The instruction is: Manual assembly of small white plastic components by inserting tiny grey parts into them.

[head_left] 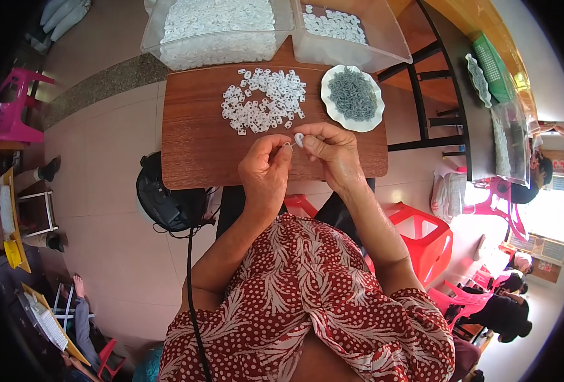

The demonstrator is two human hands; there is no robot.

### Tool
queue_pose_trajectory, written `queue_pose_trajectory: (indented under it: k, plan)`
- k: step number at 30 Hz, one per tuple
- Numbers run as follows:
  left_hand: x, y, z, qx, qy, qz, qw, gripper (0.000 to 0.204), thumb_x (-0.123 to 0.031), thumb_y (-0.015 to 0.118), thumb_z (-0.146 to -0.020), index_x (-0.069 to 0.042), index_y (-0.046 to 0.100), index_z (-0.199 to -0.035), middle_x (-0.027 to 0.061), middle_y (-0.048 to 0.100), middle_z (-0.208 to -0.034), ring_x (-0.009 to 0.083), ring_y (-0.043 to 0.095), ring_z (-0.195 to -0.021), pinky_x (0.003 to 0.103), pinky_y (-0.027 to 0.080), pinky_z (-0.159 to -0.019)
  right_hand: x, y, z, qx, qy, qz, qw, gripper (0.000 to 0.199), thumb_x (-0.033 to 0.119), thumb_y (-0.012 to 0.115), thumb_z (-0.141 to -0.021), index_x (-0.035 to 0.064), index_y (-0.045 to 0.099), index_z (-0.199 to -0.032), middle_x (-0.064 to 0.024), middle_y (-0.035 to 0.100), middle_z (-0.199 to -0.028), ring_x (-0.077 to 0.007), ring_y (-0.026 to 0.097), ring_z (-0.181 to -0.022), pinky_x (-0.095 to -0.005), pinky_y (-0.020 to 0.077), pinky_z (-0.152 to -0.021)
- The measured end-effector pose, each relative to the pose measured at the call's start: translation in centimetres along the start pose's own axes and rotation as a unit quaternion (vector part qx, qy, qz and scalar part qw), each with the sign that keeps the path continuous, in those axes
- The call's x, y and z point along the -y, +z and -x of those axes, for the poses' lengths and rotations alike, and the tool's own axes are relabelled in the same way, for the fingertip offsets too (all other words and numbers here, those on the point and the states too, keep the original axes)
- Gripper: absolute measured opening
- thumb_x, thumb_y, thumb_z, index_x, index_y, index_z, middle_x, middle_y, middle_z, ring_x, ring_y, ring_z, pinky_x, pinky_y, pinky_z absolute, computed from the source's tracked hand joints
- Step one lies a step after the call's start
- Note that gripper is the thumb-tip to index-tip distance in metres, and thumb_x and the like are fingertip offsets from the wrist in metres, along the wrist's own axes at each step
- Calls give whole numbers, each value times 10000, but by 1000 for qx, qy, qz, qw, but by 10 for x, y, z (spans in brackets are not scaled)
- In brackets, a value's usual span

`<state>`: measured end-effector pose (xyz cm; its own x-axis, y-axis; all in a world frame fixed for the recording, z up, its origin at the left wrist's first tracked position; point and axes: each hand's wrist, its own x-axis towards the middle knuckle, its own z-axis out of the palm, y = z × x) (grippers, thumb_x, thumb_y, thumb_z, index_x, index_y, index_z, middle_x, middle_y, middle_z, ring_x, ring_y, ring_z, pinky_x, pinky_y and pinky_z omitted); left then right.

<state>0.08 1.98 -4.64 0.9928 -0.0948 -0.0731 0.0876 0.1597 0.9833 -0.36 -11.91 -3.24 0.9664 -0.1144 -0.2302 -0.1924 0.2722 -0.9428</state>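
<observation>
Over the near part of a small brown wooden table (193, 140), my two hands meet with their fingertips close together. My right hand (338, 156) pinches a small white oval plastic piece (299, 139) between thumb and forefinger. My left hand (266, 170) is closed in a pinch on a thin metal wire piece (289, 145), whose tip points toward the white piece. Just beyond them lies a loose pile of white two-holed plastic pieces (263, 102). To its right, a white scalloped plate (372, 121) holds a heap of grey wire pieces (352, 94).
Two clear plastic bins stand at the far edge: a fuller one (158, 48) and one partly filled (384, 54), both with white pieces. A black bag (158, 191) is left of the table, a red stool (425, 239) to the right. Other people sit at both sides.
</observation>
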Motion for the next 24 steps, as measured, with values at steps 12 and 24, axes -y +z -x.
queue_pose_trajectory:
  k: [12, 24]
  plan:
    - [3, -1, 1, 1, -4, 11, 1000, 94, -62, 585, -863, -3, 612, -931, -6, 580, -733, 35, 494, -577, 162, 404, -511, -5, 0, 0, -2, -16, 31, 999, 179, -9, 615, -805, -14, 654, -979, -42, 654, -852, -65, 538, -712, -186, 405, -595]
    - [8, 1, 1, -20, 24, -22, 999, 96, 45, 575, -816, 21, 598, -905, 24, 566, -742, 51, 486, -598, 206, 407, -520, -7, 6, 3, -12, -92, 111, 990, 188, -58, 596, -795, -6, 665, -962, -40, 648, -862, -81, 562, -800, -215, 446, -743]
